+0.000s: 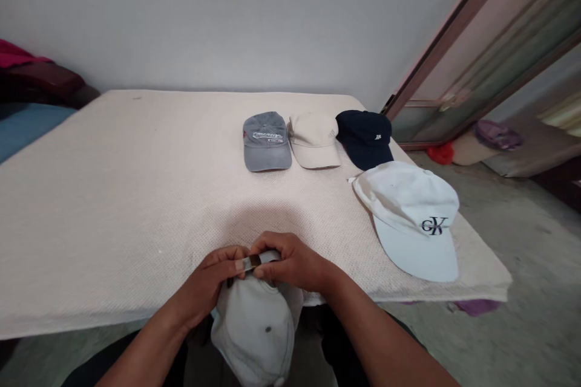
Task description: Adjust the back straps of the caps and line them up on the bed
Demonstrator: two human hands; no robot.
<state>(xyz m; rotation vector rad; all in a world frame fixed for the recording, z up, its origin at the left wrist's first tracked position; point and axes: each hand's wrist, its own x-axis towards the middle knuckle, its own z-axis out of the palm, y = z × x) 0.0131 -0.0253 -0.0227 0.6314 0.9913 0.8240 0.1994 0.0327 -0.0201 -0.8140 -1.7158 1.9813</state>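
A pale grey cap (256,329) hangs at the table's front edge, its back strap (267,257) with a dark metal buckle (255,261) uppermost. My left hand (215,275) pinches the strap just left of the buckle. Right of the buckle, the thumb and fingers of my right hand (290,263) close on the same strap. On the table lie a grey cap (267,142), a beige cap (315,140) and a navy cap (365,138) in a row. Nearer, at the right, rests a white cap (413,217) with black letters.
The table (113,205) has a cream textured cover and meets a grey wall (218,18) behind. A framed door (454,54) stands at the right, with a purple item (498,135) and a red item (441,153) near it. Blue fabric (31,124) lies at the left.
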